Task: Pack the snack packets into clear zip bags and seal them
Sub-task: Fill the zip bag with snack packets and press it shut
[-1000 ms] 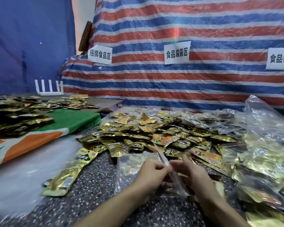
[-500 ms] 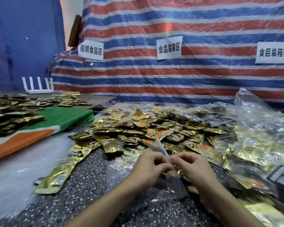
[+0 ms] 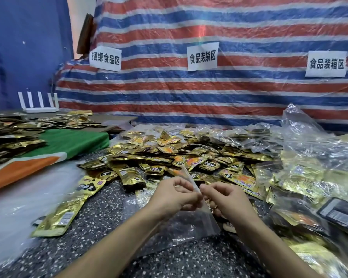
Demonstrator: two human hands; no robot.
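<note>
Pinching the top edge of a flat clear plastic zip bag (image 3: 196, 223) in the lower centre of the frame, the left hand (image 3: 175, 195) and the right hand (image 3: 227, 199) each nip it between thumb and curled fingertips, the two hands almost touching. The bag trails from the pinch down onto the dark speckled table (image 3: 113, 213), one corner of its strip sticking up between the hands; the table's speckle shows through it, so it looks empty, though I cannot tell for sure.

By my judgement the step in hand is parting the mouth of a fresh bag; next the two lips need pulling apart, then one hand must let go to fetch packets from the heap just beyond.

Counted:
- two hands, one bag in them;
- one long gold foil packet (image 3: 64, 209) at lower left;
- in mid-frame, small gold foil snack packets (image 3: 169, 155), dozens, too many to count;
- at the right edge, a mound of filled clear bags (image 3: 309, 157), number unclear;
- at centre left, one green, white and orange cloth (image 3: 72, 141) bearing another packet pile (image 3: 8, 141);
- behind it, one white router (image 3: 39, 109) with five aerials;
- on the red, white and blue striped tarpaulin (image 3: 189, 97) across the top, three white paper signs (image 3: 202, 56).
</note>
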